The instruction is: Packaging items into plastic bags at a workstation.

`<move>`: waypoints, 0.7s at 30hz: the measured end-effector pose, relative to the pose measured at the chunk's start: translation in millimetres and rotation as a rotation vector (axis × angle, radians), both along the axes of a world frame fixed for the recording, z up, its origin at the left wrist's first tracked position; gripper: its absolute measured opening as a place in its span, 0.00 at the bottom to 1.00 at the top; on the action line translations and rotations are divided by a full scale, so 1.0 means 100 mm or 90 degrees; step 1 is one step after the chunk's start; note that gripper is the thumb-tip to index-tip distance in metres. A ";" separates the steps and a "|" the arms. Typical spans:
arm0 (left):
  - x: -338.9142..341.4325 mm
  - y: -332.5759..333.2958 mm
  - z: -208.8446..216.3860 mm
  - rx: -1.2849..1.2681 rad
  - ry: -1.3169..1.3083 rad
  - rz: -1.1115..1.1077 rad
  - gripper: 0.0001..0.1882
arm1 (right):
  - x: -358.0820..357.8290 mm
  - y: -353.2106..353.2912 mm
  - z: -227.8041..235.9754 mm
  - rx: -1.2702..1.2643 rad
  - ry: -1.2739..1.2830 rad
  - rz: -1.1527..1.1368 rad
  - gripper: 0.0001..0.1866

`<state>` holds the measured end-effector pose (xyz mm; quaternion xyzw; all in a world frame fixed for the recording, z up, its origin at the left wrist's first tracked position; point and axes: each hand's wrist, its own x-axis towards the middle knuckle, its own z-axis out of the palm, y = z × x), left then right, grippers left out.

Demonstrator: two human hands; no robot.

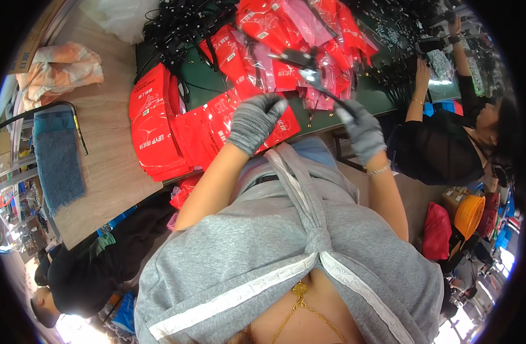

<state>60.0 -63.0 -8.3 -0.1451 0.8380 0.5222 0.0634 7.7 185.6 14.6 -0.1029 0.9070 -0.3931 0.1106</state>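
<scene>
My left hand, in a grey knit glove, is closed with its fingertips pinching the upper edge of a red printed plastic bag at the table's near edge. My right hand, gloved alike and a little blurred, is closed around the black cord of a thin black cable. A flat dark head at the cord's far end hangs over the table, smeared by motion. Left of my hands lies a stack of red bags, with more bags fanned out beside it.
Filled red and pink bags are heaped ahead on the green table. A tangle of black cables lies behind at left. A co-worker sits at right, with a hand on the table. A wooden table adjoins at left.
</scene>
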 end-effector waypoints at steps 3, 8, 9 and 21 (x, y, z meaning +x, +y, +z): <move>-0.02 -0.03 -0.42 -0.165 -0.108 -0.156 0.23 | 0.08 0.57 -0.04 -0.014 0.004 -0.057 0.16; -0.17 0.20 -1.02 -0.403 -0.220 -0.135 0.41 | 0.33 0.99 -0.23 -0.043 0.000 -0.059 0.16; -0.20 0.20 -1.07 -0.404 -0.219 -0.142 0.41 | 0.36 0.98 -0.26 -0.043 -0.002 -0.066 0.16; 0.02 -0.13 -1.47 -0.286 0.017 -0.084 0.21 | 0.42 0.67 -0.36 0.116 -0.059 0.072 0.17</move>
